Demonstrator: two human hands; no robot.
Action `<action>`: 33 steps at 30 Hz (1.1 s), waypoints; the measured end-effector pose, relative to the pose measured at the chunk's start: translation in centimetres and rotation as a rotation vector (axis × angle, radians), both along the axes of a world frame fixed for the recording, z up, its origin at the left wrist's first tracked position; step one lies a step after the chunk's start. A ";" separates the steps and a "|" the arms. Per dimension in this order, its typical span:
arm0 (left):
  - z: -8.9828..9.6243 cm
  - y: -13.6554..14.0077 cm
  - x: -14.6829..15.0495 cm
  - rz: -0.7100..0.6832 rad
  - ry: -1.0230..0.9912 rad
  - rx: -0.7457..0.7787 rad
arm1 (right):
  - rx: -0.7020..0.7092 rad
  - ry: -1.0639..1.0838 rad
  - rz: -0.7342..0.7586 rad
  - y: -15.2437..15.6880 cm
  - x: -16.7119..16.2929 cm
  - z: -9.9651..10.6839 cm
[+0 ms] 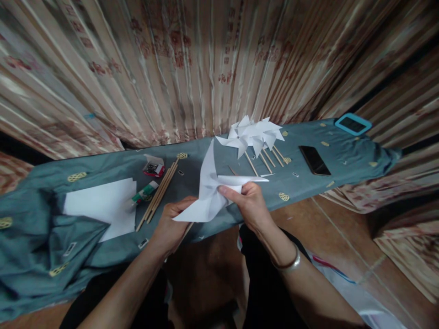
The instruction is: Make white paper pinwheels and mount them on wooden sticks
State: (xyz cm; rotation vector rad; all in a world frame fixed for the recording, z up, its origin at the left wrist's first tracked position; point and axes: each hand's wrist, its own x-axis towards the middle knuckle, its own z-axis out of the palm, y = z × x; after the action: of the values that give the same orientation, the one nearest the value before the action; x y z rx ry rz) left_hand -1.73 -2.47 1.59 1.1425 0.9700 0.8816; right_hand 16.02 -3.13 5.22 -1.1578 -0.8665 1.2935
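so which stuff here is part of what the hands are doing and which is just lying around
In hand: folded white paper, left hand, right hand, finished pinwheels, wooden sticks, paper sheets, glue tube.
Lying about: black phone, blue-cased device, small box.

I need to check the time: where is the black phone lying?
In the head view, the black phone lies flat on the teal cloth, right of the finished pinwheels.
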 end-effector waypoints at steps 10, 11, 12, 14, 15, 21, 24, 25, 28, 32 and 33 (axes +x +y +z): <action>0.4 -0.1 0.8 0.160 0.174 0.047 | -0.090 0.140 0.062 1.4 -0.4 -2.2; 0.2 -0.1 0.8 0.173 0.174 0.048 | -0.095 0.137 0.062 1.5 -0.5 -2.3; 0.0 -0.1 0.8 0.187 0.170 0.049 | -0.101 0.131 0.060 1.6 -0.6 -2.3; -0.4 -0.1 0.8 0.206 0.153 0.053 | -0.108 0.118 0.054 1.7 -0.9 -2.3; -0.5 -0.1 0.7 0.209 0.143 0.054 | -0.108 0.112 0.050 1.7 -1.0 -2.4; -0.8 0.0 0.5 0.234 0.092 0.035 | -0.103 0.085 0.038 2.0 -1.6 -2.9; -1.5 0.0 0.6 0.261 0.063 -0.015 | -0.107 0.063 0.068 2.2 -1.4 -3.0; -1.7 -0.1 0.6 0.272 0.051 -0.036 | -0.107 0.053 0.078 2.3 -1.3 -3.0; -2.1 -0.3 0.8 0.296 -0.006 -0.103 | -0.106 0.020 0.089 2.4 -1.0 -3.0; -1.4 -0.8 1.1 0.310 -0.094 -0.183 | -0.107 -0.008 0.119 2.5 -0.9 -3.1; -1.2 -0.9 1.2 0.319 -0.112 -0.206 | -0.102 -0.011 0.125 2.6 -0.9 -3.1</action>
State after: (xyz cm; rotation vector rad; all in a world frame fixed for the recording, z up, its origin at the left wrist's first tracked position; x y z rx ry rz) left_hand -0.52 -3.37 0.43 0.7665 1.1407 1.0607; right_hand 15.09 -0.56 2.09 -1.2067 -0.9014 1.4491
